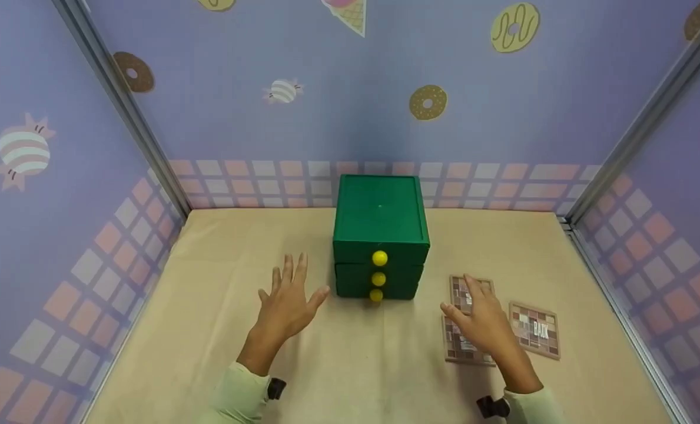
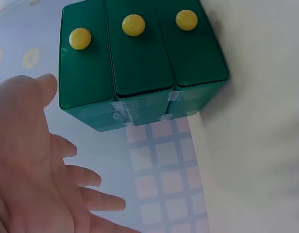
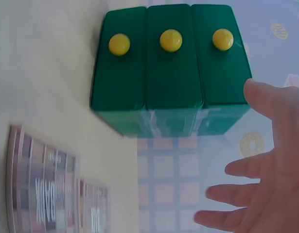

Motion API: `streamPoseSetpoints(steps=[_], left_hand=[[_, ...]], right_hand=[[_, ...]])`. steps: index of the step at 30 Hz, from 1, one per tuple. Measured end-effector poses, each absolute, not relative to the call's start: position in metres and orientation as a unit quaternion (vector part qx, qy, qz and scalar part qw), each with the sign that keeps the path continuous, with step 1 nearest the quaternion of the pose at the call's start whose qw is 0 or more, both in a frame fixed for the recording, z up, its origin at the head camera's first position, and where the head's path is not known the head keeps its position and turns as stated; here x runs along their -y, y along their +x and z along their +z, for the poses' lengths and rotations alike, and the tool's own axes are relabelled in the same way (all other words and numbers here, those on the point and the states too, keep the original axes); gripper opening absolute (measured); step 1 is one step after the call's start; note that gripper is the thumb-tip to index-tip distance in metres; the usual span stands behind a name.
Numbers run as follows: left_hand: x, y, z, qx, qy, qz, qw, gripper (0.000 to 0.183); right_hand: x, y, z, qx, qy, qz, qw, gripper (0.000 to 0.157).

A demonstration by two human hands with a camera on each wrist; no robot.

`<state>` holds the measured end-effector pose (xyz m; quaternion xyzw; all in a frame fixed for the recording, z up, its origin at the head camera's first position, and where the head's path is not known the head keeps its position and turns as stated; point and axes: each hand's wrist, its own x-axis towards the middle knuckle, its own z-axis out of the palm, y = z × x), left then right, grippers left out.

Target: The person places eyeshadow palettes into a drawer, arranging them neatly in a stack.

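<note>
A green box of three stacked drawers, each with a round yellow knob, stands against the back wall. My left hand hovers in front of it on the left, fingers spread and holding nothing. On the other side my right hand is held above the flat makeup palettes, its fingers straight and also without anything in them. Partly covered by it in the head view are a palette and a nearer one. A third palette lies to its right. In both wrist views the drawers appear closed.
A beige cloth covers the table. Lilac panels printed with sweets and a pink-and-white tile pattern rise at the back and both sides. Metal rails run along the side edges.
</note>
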<state>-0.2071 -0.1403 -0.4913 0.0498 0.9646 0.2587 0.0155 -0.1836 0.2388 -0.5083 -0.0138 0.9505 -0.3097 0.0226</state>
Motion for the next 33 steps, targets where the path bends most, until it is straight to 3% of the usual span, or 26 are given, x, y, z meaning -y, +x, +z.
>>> streamPoseSetpoints(steps=[5, 17, 24, 33], left_hand=[[0.134, -0.217, -0.488, -0.948, 0.045, 0.316, 0.002, 0.085], [0.104, -0.248, -0.48, -0.876, 0.035, 0.477, -0.071, 0.06], [0.092, -0.263, -0.48, -0.851, 0.004, 0.52, -0.079, 0.047], [0.085, -0.27, -0.475, -0.832, -0.023, 0.548, -0.086, 0.037]], right_hand=[[-0.225, -0.187, -0.509, -0.93, -0.009, -0.367, 0.008, 0.082], [-0.163, -0.205, -0.52, -0.845, 0.044, -0.527, -0.08, 0.038], [-0.128, -0.22, -0.522, -0.803, 0.072, -0.584, -0.097, 0.031], [-0.1, -0.235, -0.516, -0.77, 0.101, -0.624, -0.087, 0.035]])
